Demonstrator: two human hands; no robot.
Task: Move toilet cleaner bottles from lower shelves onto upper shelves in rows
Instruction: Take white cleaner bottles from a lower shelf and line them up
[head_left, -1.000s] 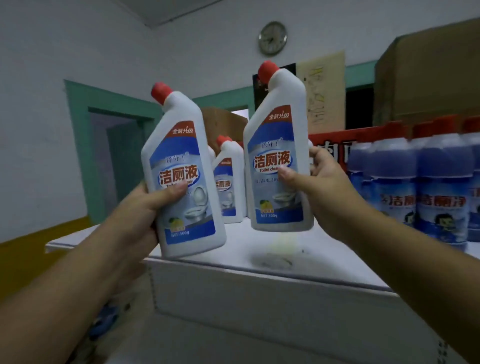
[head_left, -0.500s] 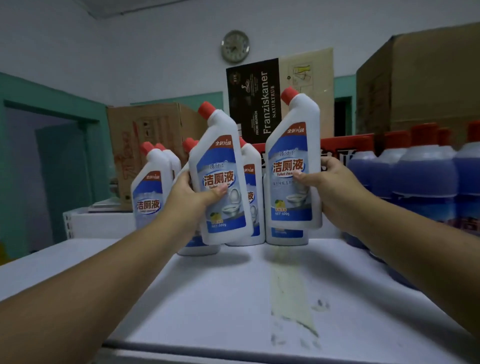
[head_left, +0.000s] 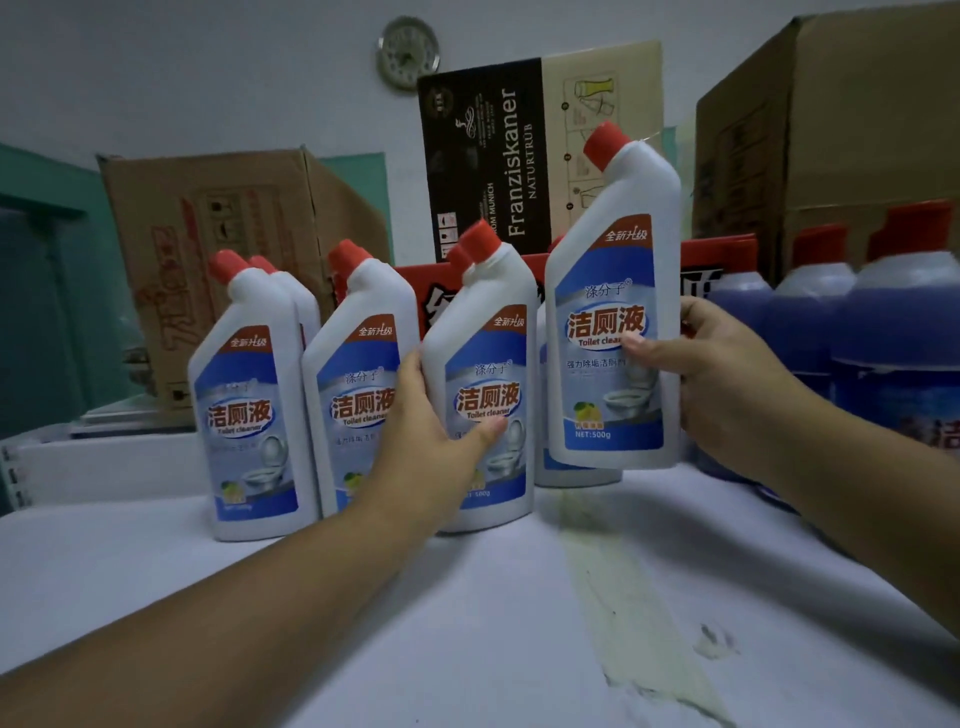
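Nearest us lay the white shelf (head_left: 363, 597), streaked with a yellowish stain (head_left: 623, 587). Our left hand (head_left: 441, 441) was clamped on a white plastic toilet cleaner bottle with a red cap (head_left: 488, 374) standing on that shelf. Our right hand (head_left: 727, 374) gripped a second such bottle (head_left: 618, 312) just above it. More bottles (head_left: 249, 395) stood left; brown cardboard boxes (head_left: 234, 234) behind.

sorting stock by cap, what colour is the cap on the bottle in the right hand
Red, on a white bottle; the head view shows its cap clearly.
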